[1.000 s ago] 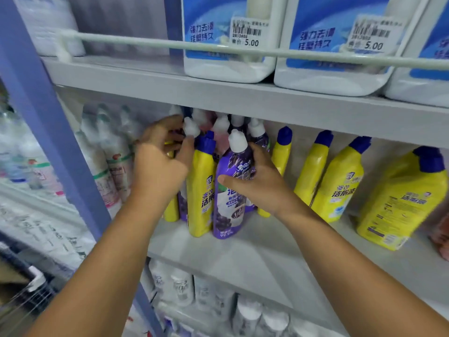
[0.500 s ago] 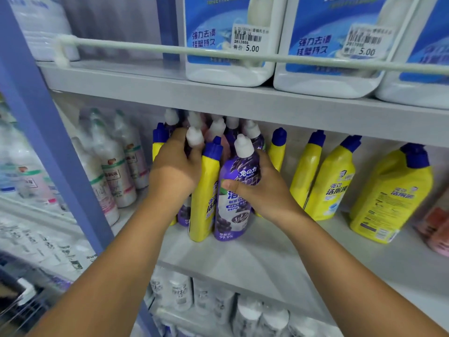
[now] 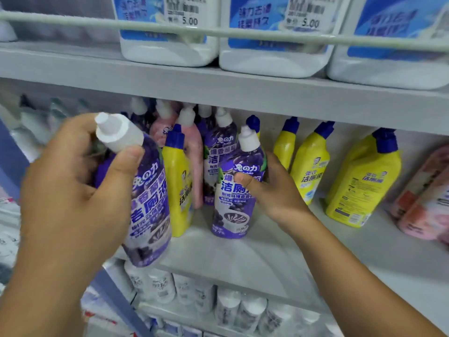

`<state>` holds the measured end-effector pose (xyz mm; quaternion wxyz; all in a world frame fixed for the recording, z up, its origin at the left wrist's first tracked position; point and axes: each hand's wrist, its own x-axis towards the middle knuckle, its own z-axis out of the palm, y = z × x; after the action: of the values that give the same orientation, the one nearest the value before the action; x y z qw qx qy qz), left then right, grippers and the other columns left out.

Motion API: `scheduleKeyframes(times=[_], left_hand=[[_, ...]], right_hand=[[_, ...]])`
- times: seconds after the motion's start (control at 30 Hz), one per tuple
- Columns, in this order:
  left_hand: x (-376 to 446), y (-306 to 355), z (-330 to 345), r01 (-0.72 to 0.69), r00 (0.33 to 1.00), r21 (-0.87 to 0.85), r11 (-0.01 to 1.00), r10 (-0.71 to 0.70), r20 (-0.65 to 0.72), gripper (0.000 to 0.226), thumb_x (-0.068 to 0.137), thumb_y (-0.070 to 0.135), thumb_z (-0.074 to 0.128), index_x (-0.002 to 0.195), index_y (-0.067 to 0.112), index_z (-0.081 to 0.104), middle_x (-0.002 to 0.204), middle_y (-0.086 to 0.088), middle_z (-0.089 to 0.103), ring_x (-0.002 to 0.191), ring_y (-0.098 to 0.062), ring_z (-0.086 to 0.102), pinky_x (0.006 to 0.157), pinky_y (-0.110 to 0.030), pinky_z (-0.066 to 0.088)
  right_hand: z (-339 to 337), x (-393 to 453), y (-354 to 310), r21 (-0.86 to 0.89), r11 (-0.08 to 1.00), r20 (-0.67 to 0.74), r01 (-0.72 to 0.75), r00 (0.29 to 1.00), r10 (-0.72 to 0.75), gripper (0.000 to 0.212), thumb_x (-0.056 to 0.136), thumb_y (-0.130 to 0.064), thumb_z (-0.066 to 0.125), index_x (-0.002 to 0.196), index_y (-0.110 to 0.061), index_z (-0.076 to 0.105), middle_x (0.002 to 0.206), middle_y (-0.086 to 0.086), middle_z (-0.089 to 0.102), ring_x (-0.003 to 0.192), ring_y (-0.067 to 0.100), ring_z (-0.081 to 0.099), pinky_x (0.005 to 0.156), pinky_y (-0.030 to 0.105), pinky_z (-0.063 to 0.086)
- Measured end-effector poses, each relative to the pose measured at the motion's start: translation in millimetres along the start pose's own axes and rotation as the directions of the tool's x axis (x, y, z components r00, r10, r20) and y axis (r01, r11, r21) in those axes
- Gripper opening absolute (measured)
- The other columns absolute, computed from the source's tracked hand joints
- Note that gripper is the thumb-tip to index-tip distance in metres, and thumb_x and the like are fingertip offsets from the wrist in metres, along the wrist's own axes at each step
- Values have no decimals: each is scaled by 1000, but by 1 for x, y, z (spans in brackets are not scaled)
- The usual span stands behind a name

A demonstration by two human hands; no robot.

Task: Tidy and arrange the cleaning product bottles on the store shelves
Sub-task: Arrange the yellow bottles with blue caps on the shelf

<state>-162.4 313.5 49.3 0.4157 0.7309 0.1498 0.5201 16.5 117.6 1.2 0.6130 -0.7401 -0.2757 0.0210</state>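
Note:
My left hand (image 3: pixel 73 181) grips a purple toilet-cleaner bottle (image 3: pixel 149 210) with a white cap, held tilted in front of the middle shelf (image 3: pixel 243 251), off its surface. My right hand (image 3: pixel 274 190) holds a second purple bottle (image 3: pixel 237 198) that stands upright on the shelf. Between the two stands a yellow bottle with a blue cap (image 3: pixel 178 188). Behind them are pink bottles (image 3: pixel 194 152) and more purple ones (image 3: pixel 216 152). Further yellow bottles (image 3: pixel 311 166) lean in a row to the right.
The upper shelf carries large white jugs (image 3: pixel 170 49) with blue labels and 5.00 price tags behind a rail (image 3: pixel 267 35). Pink bottles (image 3: pixel 425 198) lie at the far right. White bottles (image 3: pixel 243 310) fill the shelf below. A blue upright (image 3: pixel 14 156) borders the left.
My left hand has pulled a purple bottle out of the cluster toward me and to the left. The right hand keeps its hold on the standing purple bottle. The camera moved closer.

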Motion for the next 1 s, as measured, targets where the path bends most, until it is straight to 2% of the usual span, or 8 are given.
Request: scheduleKeyframes(times=[0.13, 0.3, 0.47, 0.57, 0.63, 0.77, 0.9, 1.0], left_hand=[[-31, 31, 38, -18, 965, -123, 992, 49, 256, 18, 90, 38, 63, 104, 48, 62, 93, 18, 72, 76, -7, 67, 71, -28, 55], [-47, 28, 136, 131, 914, -181, 975, -48, 402, 11, 93, 31, 66, 102, 35, 64, 96, 13, 74, 92, -5, 70, 83, -27, 53], [-48, 31, 230, 21, 908, -149, 989, 43, 417, 3, 100, 32, 61, 101, 29, 60, 86, 15, 66, 82, 2, 62, 73, -6, 40], [-47, 36, 266, -9, 895, -144, 990, 72, 440, 20, 106, 37, 52, 104, 19, 62, 94, 4, 69, 89, -11, 64, 78, -22, 49], [-46, 39, 281, -41, 874, -114, 993, 91, 478, 25, 104, 39, 53, 114, 18, 62, 97, 1, 71, 90, -14, 65, 79, -32, 50], [-47, 36, 283, -14, 846, -145, 989, 89, 526, 27, 103, 34, 56, 126, 22, 61, 112, 5, 73, 99, -8, 66, 85, -26, 50], [-57, 23, 236, 96, 886, -234, 967, 25, 464, 35, 91, 34, 65, 126, 30, 61, 124, 12, 67, 113, -1, 64, 98, -27, 53], [-62, 12, 168, 90, 965, -231, 969, -27, 260, 25, 90, 33, 66, 115, 39, 63, 120, 10, 68, 113, -5, 66, 94, -23, 53]], right_hand=[[-45, -11, 5, -56, 998, -69, 14, 997, -18, 34, 86, -17, 79, 116, -23, 63, 104, -9, 76, 96, 7, 71, 81, 23, 57], [-124, -32, 11, -139, 990, -195, 9, 980, -36, 35, 86, -15, 79, 115, -27, 63, 101, -10, 76, 90, 1, 71, 76, 18, 55], [-190, -47, 34, -203, 979, -318, -18, 947, -49, 38, 89, -11, 76, 123, -20, 63, 105, -10, 75, 92, 0, 71, 76, 18, 53], [-205, -46, 46, -241, 971, -346, -6, 935, -80, 38, 90, -16, 76, 125, -15, 61, 110, -3, 75, 101, 10, 71, 85, 29, 57], [-208, -43, 51, -250, 968, -363, -2, 927, -92, 40, 91, -19, 76, 127, -15, 60, 111, -5, 74, 99, 3, 70, 83, 23, 54], [-202, -43, 51, -320, 946, -430, -60, 899, -88, 46, 87, -28, 79, 128, -26, 57, 115, -1, 69, 94, -6, 65, 83, 12, 50], [-170, -55, 31, -510, 860, -621, 23, 682, -387, 44, 87, -22, 80, 124, -15, 58, 114, 15, 58, 93, 3, 48, 88, 17, 40], [-118, -57, 11, -401, 881, -485, 252, 757, -437, 18, 94, -14, 70, 99, -28, 60, 100, 4, 60, 83, 14, 59, 79, 24, 47]])
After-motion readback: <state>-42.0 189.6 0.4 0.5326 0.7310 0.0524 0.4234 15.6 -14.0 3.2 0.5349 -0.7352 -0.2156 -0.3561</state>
